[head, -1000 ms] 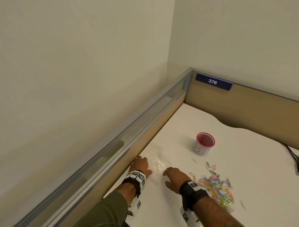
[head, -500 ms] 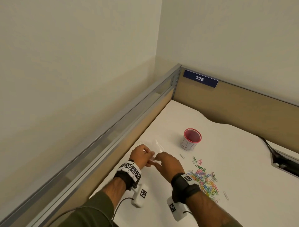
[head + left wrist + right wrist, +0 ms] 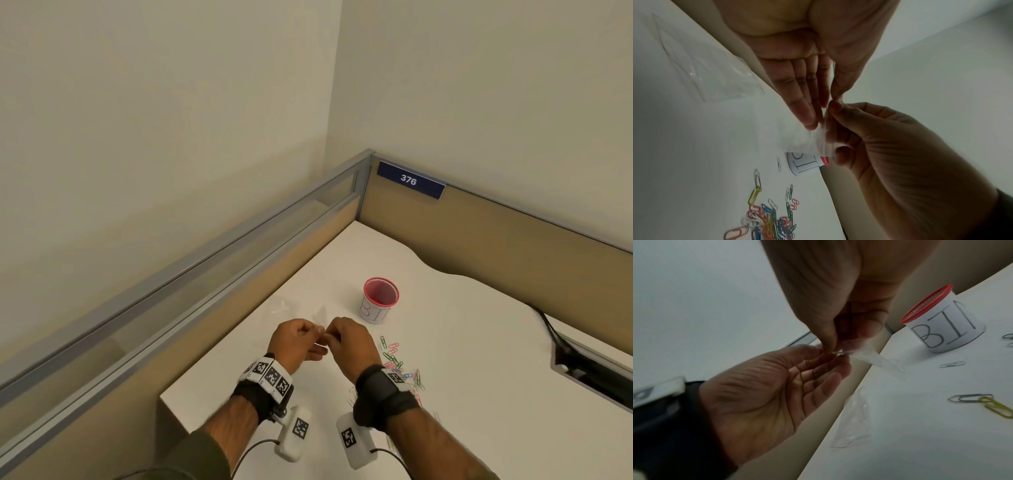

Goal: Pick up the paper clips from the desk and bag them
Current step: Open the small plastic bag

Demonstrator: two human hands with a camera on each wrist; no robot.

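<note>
Both hands are raised above the white desk (image 3: 479,342) and meet at the top edge of a small clear plastic bag (image 3: 807,138). My left hand (image 3: 317,332) pinches that edge between thumb and forefinger, its other fingers straight. Facing it, my right hand (image 3: 333,335) pinches the same edge (image 3: 869,356). Whether the bag's mouth is parted cannot be told. A pile of coloured paper clips (image 3: 400,370) lies on the desk just right of my right wrist, seen closer in the left wrist view as paper clips (image 3: 768,219).
A red-rimmed cup (image 3: 380,301) with a handwritten white label stands beyond the hands. Another clear bag (image 3: 284,306) lies flat near the left partition (image 3: 239,267). A cable slot (image 3: 596,377) cuts the desk at right, and a back panel carries a "376" sign (image 3: 409,180).
Both hands left the desk surface, where they lay flat by the clear bags, came together and rose with one bag pinched between them.
</note>
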